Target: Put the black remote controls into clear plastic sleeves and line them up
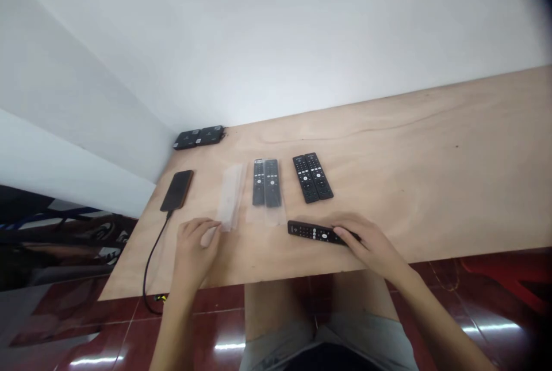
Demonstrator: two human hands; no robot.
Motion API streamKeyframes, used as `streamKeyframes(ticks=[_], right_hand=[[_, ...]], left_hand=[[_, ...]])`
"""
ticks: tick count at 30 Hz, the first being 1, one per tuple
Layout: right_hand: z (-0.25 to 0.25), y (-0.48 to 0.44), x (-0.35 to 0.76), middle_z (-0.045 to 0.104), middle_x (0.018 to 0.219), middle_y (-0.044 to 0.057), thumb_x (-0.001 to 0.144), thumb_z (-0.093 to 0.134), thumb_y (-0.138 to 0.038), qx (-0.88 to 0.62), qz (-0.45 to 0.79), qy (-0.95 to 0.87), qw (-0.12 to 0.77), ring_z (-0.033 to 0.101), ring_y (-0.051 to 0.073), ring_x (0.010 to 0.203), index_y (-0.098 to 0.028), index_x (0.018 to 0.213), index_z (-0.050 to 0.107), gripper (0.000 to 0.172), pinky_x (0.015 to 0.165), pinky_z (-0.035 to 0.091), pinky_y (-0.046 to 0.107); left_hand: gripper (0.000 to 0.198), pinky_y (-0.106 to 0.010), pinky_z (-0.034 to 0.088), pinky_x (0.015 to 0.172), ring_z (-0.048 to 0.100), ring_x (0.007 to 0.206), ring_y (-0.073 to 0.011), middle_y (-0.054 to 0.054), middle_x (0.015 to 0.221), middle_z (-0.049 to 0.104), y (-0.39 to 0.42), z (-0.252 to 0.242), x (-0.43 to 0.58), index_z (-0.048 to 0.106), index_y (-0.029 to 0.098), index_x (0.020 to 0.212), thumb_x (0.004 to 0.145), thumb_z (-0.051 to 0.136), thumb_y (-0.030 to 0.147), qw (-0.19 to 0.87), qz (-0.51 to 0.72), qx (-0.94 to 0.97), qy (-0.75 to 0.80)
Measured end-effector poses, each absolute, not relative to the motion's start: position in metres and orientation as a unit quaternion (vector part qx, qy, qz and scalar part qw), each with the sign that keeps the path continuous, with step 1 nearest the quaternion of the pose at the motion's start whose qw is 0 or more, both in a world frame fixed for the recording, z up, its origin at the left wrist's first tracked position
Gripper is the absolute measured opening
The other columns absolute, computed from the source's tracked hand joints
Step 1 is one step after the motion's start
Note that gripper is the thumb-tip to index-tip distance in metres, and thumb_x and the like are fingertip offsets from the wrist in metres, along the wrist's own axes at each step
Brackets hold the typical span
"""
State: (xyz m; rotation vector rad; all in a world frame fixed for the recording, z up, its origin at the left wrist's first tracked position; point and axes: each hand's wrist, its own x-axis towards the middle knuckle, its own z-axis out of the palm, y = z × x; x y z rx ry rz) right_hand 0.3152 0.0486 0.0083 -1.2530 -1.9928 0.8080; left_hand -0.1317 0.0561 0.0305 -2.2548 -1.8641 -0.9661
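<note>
While the left hand (196, 247) pinches the lower edge of a clear plastic sleeve (230, 195), fingers together, the right hand (368, 244) has its fingers closed over the end of a black remote control (314, 233), flat at centre on the plywood table (388, 187).
</note>
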Motion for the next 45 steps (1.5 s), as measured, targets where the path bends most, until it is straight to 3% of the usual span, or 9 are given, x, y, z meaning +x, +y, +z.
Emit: streamKeyframes(ticks=[3, 6, 10, 13, 16, 22, 29, 39, 45], right_hand=[[0.006, 0.049, 0.314, 0.082, 0.127, 0.006, 0.116, 0.05, -0.036, -0.492, 0.29, -0.754, 0.324, 0.074, 0.032, 0.121, -0.03, 0.126, 0.08, 0.032, 0.108, 0.06, 0.051], [0.003, 0.047, 0.313, 0.081, 0.13, 0.008, 0.111, 0.061, -0.043, -0.493, 0.248, -0.769, 0.323, 0.073, 0.033, 0.121, -0.029, 0.13, 0.077, 0.028, 0.106, 0.061, 0.051], [0.0, 0.045, 0.315, 0.075, 0.14, 0.013, 0.099, 0.08, -0.052, -0.481, 0.179, -0.802, 0.305, 0.07, 0.039, 0.124, -0.027, 0.146, 0.068, 0.055, 0.106, 0.059, 0.058], [0.0, 0.045, 0.321, 0.075, 0.14, 0.012, 0.102, 0.077, -0.046, -0.46, 0.19, -0.815, 0.296, 0.07, 0.037, 0.123, -0.029, 0.147, 0.067, 0.049, 0.106, 0.058, 0.058], [0.0, 0.045, 0.331, 0.078, 0.134, 0.008, 0.1, 0.079, -0.045, -0.434, 0.239, -0.812, 0.309, 0.072, 0.035, 0.121, -0.033, 0.139, 0.071, 0.042, 0.104, 0.06, 0.056], [0.003, 0.045, 0.34, 0.081, 0.129, 0.008, 0.092, 0.086, -0.048, -0.4, 0.297, -0.802, 0.328, 0.075, 0.036, 0.12, -0.033, 0.133, 0.077, 0.045, 0.104, 0.06, 0.056], [0.007, 0.047, 0.335, 0.081, 0.131, 0.007, 0.094, 0.086, -0.049, -0.393, 0.294, -0.812, 0.316, 0.074, 0.036, 0.121, -0.032, 0.132, 0.077, 0.043, 0.106, 0.057, 0.054], [0.015, 0.047, 0.334, 0.079, 0.127, 0.007, 0.094, 0.085, -0.047, -0.398, 0.285, -0.828, 0.273, 0.072, 0.033, 0.116, -0.033, 0.134, 0.077, 0.043, 0.106, 0.054, 0.052], [0.013, 0.048, 0.332, 0.078, 0.124, 0.006, 0.096, 0.084, -0.049, -0.409, 0.272, -0.826, 0.277, 0.069, 0.033, 0.116, -0.032, 0.132, 0.076, 0.041, 0.106, 0.053, 0.052]], left_hand=[[0.014, -0.034, 0.054, 0.078, 0.068, 0.087, -0.0222, -0.005, 0.096, 0.076, 0.04, 0.043, -0.091, 0.076, 0.023, 0.099, 0.102, 0.068, 0.034, -0.088, -0.339, -0.718, -0.602], [0.014, -0.031, 0.053, 0.074, 0.066, 0.078, -0.0188, -0.002, 0.088, 0.075, 0.025, 0.046, -0.046, 0.077, 0.023, 0.098, 0.103, 0.067, 0.032, -0.181, -0.328, -0.712, -0.593], [0.014, -0.033, 0.057, 0.077, 0.073, 0.084, -0.0215, -0.003, 0.093, 0.08, 0.012, 0.033, -0.001, 0.08, 0.022, 0.098, 0.097, 0.066, 0.024, -0.267, -0.311, -0.691, -0.596], [0.017, -0.037, 0.06, 0.084, 0.077, 0.091, -0.0249, -0.004, 0.098, 0.083, 0.008, 0.023, 0.016, 0.082, 0.023, 0.097, 0.092, 0.066, 0.021, -0.27, -0.314, -0.669, -0.617], [0.016, -0.036, 0.06, 0.081, 0.077, 0.085, -0.0238, -0.003, 0.094, 0.083, 0.007, 0.02, 0.024, 0.083, 0.023, 0.097, 0.092, 0.067, 0.023, -0.276, -0.317, -0.641, -0.642], [0.018, -0.033, 0.059, 0.073, 0.075, 0.075, -0.0212, -0.002, 0.084, 0.081, 0.009, 0.02, 0.036, 0.082, 0.022, 0.092, 0.098, 0.07, 0.035, -0.284, -0.348, -0.606, -0.657], [0.02, -0.033, 0.062, 0.075, 0.076, 0.078, -0.0209, -0.004, 0.091, 0.082, 0.004, 0.018, 0.042, 0.082, 0.021, 0.104, 0.1, 0.069, 0.036, -0.261, -0.375, -0.615, -0.643], [0.024, -0.04, 0.066, 0.09, 0.08, 0.102, -0.0272, -0.009, 0.114, 0.084, -0.002, 0.013, 0.04, 0.083, 0.022, 0.114, 0.103, 0.068, 0.037, -0.257, -0.37, -0.629, -0.633], [0.031, -0.044, 0.065, 0.1, 0.076, 0.121, -0.0283, -0.01, 0.133, 0.079, -0.008, 0.019, 0.041, 0.078, 0.027, 0.133, 0.109, 0.06, 0.036, -0.285, -0.34, -0.654, -0.613]])
